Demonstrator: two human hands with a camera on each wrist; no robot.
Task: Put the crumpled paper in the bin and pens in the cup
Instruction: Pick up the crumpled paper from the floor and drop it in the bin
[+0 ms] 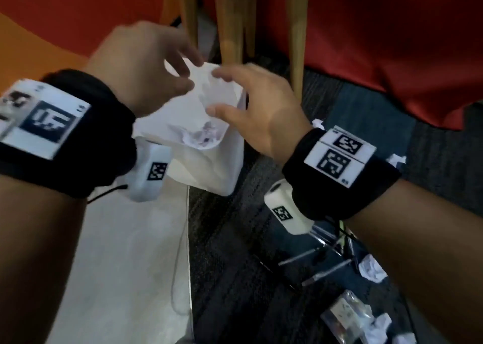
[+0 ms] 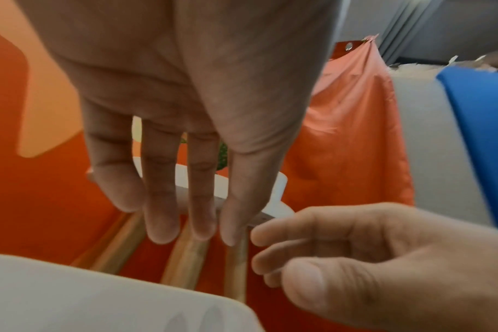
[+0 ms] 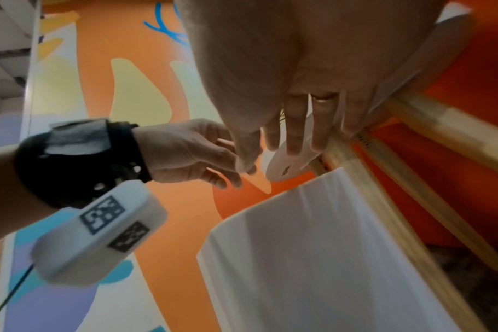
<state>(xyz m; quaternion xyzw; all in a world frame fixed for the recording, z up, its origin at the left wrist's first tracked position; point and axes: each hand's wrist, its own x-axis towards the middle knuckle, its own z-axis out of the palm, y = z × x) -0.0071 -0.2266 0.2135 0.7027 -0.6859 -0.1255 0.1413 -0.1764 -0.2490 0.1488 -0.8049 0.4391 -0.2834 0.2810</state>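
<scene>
A white bin (image 1: 211,171) stands on the floor under both hands, with crumpled paper (image 1: 201,137) lying inside it. My left hand (image 1: 188,74) hovers over the bin's far left rim, fingers hanging straight and holding nothing, as the left wrist view (image 2: 179,224) confirms. My right hand (image 1: 217,92) hovers over the right rim, fingers relaxed and empty. Several pens (image 1: 313,258) lie on the dark carpet at lower right. More crumpled paper balls (image 1: 371,268) lie beside them. A clear cup-like thing (image 1: 345,315) lies near the bottom right, blurred.
Wooden chair legs (image 1: 230,24) stand just behind the bin. A red cloth (image 1: 392,43) hangs to the right. A pale floor panel (image 1: 117,265) with a thin cable runs along the left. Dark carpet (image 1: 235,278) lies between bin and pens.
</scene>
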